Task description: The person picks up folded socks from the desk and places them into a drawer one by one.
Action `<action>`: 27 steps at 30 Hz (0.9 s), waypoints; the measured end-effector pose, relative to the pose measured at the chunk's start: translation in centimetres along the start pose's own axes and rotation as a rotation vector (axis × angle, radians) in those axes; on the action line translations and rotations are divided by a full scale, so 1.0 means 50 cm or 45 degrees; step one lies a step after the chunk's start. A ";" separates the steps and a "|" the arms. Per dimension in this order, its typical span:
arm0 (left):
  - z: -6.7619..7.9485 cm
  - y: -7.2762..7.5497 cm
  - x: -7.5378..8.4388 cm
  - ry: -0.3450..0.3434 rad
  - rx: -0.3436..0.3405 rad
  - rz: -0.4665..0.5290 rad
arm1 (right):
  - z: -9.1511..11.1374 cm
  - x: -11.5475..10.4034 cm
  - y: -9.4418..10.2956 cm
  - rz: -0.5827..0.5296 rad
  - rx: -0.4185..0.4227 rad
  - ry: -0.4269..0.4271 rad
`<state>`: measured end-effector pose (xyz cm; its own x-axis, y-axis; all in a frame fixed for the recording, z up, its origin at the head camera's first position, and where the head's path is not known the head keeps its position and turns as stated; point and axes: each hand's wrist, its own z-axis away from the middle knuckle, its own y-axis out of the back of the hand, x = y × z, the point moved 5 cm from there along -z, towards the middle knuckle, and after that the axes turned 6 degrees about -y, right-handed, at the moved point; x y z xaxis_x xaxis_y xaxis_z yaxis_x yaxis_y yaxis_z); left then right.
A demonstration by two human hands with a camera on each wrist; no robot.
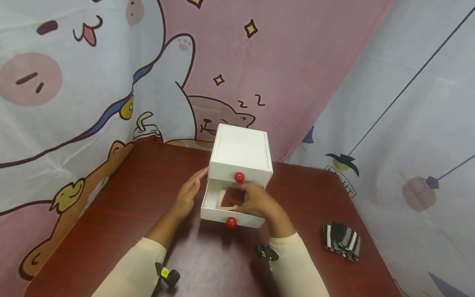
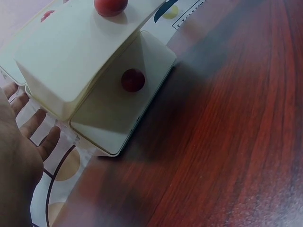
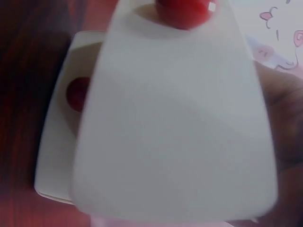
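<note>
A small white drawer unit (image 1: pixel 241 146) with red knobs stands on the table. One of its lower drawers (image 1: pixel 211 213) is pulled out. Inside the drawer lies a dark brown and cream folded cloth (image 1: pixel 233 198). My right hand (image 1: pixel 257 201) reaches into the drawer from the right, thumb and fingers curled about the cloth. At the unit's left side is my left hand (image 1: pixel 188 196), fingers extended along the wall. In the left wrist view, a further drawer front (image 2: pixel 125 101) shows below the pulled-out one. The right wrist view has the pulled-out drawer's front (image 3: pixel 177 123) hiding the cloth.
A folded black, white and grey patterned cloth (image 1: pixel 341 240) lies on the brown table (image 1: pixel 130 198), right of the unit. Behind the table hangs a printed curtain (image 1: pixel 297 62) with cartoon animals. Each sleeve carries a black strap near the wrist.
</note>
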<state>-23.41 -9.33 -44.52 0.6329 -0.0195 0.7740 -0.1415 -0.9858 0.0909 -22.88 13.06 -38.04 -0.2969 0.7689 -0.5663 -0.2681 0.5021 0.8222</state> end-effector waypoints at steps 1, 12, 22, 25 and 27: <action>0.000 0.000 -0.001 0.001 0.000 0.000 | 0.003 0.000 0.004 -0.010 -0.004 0.002; 0.001 -0.001 -0.005 0.004 0.003 -0.001 | 0.055 0.033 0.051 -0.309 0.117 -0.114; 0.001 0.000 -0.007 -0.010 0.006 -0.014 | 0.089 0.093 0.079 -0.625 0.232 0.008; 0.001 0.000 -0.007 -0.009 0.004 -0.001 | 0.103 0.117 0.082 -0.699 0.304 0.013; 0.003 0.001 -0.007 -0.024 0.001 -0.005 | 0.112 0.134 0.080 -0.732 0.352 0.008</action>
<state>-23.55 -9.39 -44.88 0.6476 -0.0187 0.7617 -0.1382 -0.9860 0.0933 -20.81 22.45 -38.20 -0.1815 0.3444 -0.9211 -0.1403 0.9180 0.3709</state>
